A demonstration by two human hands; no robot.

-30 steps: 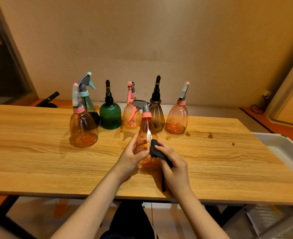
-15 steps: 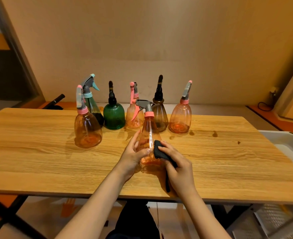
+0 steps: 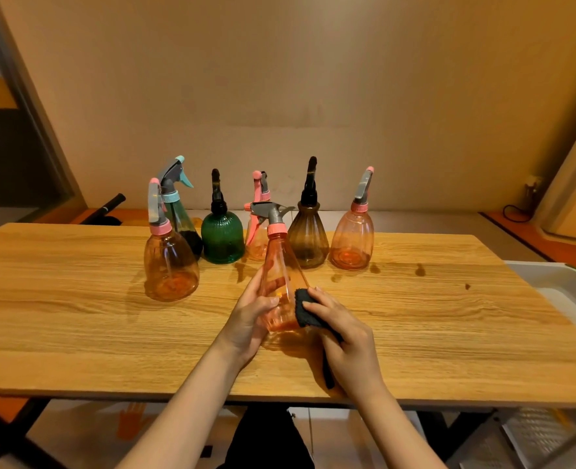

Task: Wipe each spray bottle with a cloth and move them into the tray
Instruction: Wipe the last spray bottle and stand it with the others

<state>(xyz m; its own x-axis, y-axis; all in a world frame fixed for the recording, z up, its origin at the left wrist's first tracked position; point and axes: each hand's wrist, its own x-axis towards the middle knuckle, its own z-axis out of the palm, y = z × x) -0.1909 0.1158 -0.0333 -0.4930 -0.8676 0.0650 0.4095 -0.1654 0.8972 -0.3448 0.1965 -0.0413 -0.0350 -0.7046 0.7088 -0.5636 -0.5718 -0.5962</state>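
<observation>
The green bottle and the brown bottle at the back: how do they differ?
The green bottle is dome-shaped; the brown bottle is pear-shaped, narrowing to its neck. The green one is opaque-looking, the brown one see-through. The brown bottle's top reaches higher. Both stand upright, ribbed, with black tops.

Six bottles (image 3: 224, 228) behind held bottle (image 3: 281, 265); tray (image 3: 564, 289) right.

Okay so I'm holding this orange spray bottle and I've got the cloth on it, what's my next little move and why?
Probably slide the dark cloth on around the orange bottle's lower body while the left hand steadies it. The right hand presses the cloth against only the bottle's right side, so the rest looks unwiped, and the white tray at the table's right end can wait.
</observation>
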